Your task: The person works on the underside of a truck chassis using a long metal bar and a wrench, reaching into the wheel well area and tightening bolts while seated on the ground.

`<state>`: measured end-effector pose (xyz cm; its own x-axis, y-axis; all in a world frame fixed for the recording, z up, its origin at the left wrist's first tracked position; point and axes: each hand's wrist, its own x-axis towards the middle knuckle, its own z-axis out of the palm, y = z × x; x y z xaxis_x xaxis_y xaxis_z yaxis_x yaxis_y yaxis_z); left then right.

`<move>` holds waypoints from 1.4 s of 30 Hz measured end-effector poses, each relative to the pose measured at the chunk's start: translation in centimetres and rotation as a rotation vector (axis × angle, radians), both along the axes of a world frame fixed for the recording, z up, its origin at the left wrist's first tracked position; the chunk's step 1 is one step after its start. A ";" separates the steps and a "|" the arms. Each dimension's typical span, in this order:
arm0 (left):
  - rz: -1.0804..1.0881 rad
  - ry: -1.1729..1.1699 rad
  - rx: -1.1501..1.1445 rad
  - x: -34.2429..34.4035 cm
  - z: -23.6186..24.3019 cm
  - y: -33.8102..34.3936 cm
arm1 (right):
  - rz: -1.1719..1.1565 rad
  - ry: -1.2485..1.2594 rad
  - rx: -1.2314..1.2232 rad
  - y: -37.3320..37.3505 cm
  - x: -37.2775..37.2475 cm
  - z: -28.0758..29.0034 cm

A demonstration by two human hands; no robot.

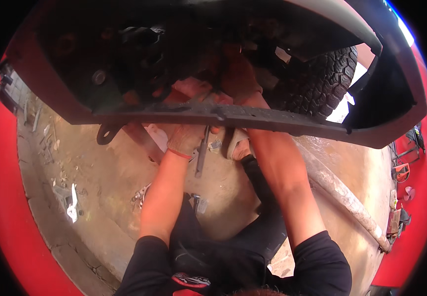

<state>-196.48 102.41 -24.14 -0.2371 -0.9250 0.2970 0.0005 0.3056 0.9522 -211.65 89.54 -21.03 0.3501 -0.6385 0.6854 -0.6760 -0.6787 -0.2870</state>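
A dark vehicle bumper (174, 114) spans the upper part of the view, its lower edge crossing in front of both my arms. Just below that edge, my left hand (185, 139) in a pale work glove is closed round a long grey metal bar (202, 155), which hangs down at a slight tilt. The bar's upper end and most of the fingers are hidden by the bumper. My right hand (238, 79), also gloved, reaches up behind the bumper into the dark underside. Shadow hides its fingers and whatever they touch.
A knobbly black tire (324, 81) stands behind the bumper at the right. A long pale pole (346, 195) lies slanting on the concrete floor (105, 197). White scraps (72, 203) lie at the left. A metal tab (107, 134) juts below the bumper. Tools and clutter line the far right.
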 end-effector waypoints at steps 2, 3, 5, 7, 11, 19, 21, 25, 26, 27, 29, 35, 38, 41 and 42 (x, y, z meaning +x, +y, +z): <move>0.000 0.040 0.034 0.3 -0.3 0.0 | 0.316 -0.759 0.596 0.1 1.6 0.0; -0.009 0.062 0.039 0.3 -0.4 -0.1 | 0.309 -0.758 0.594 -0.3 1.8 0.2; -0.024 0.096 0.044 0.4 -0.5 0.1 | 0.215 -0.941 0.863 -1.3 2.1 0.7; -0.024 0.114 0.040 0.7 -0.7 0.2 | 0.249 -0.996 0.860 -1.5 2.6 1.2; 0.030 -0.012 0.087 1.3 -2.6 -0.7 | 0.378 -1.225 0.831 -1.6 3.5 2.0; 0.023 -0.004 0.026 1.5 -1.2 -1.7 | 0.240 -0.499 0.198 -5.9 0.6 -0.7; 0.015 -0.012 0.025 1.9 -1.0 -1.8 | 0.137 -0.383 0.136 -5.9 0.5 -0.6; -0.001 -0.031 0.010 2.2 -1.2 -2.3 | -0.023 -0.281 0.214 -4.5 0.4 1.0; 0.002 -0.037 -0.001 1.9 -1.2 -2.5 | -0.104 -0.251 0.382 -3.7 0.6 1.5; 0.021 -0.062 -0.011 2.1 -1.4 -2.4 | -0.092 -0.256 0.387 -3.6 1.0 1.2; 0.059 -0.108 -0.034 2.3 -1.5 -2.5 | -0.243 0.103 -0.025 -3.2 2.1 0.8; 0.069 -0.206 -0.118 -0.5 -2.0 -3.2 | -0.114 -0.043 -0.126 -4.0 -1.1 0.6; 0.121 -0.321 -0.158 -0.5 -3.2 -3.0 | -0.249 0.132 -0.170 -3.6 0.0 0.8; 0.187 -0.456 -0.274 -0.5 -4.6 -3.9 | -0.394 0.475 -0.238 -0.8 0.5 0.7; 0.239 -0.547 -0.323 1.0 -5.1 -4.4 | -0.349 0.457 -0.229 -0.9 1.8 0.3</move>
<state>-195.43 98.01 -29.21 -0.2315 -0.8556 0.4630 -0.5582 0.5066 0.6571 -209.85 88.66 -20.77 0.4379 -0.6226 0.6485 -0.8893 -0.4056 0.2111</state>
